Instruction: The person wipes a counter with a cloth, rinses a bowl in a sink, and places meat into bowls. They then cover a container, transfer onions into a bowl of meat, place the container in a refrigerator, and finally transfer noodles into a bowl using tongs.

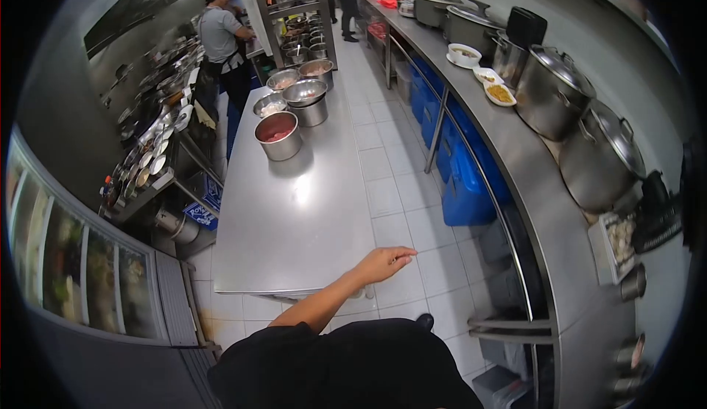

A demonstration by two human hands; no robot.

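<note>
My left hand (pixel 385 264) reaches across my front, near the close right corner of a steel table (pixel 294 225). Its fingers are loosely stretched out, the thumb a little apart, with nothing visible in them. It appears over the tiled floor, beside the table edge. My right hand is not in view. Toward the table's far end stand a deep steel pot with red contents (pixel 283 147), a bowl with pale contents (pixel 269 105), a wide steel bowl on a pot (pixel 305 92) and more filled bowls.
Along the right runs a long steel counter (pixel 508 155) with large lidded pots (pixel 556 88), small food dishes (pixel 501 95) and a white tray (pixel 613 247). Blue bins (pixel 468 188) stand below it. A co-worker (pixel 221 37) stands beyond the table, left; another (pixel 347 4) is farther back.
</note>
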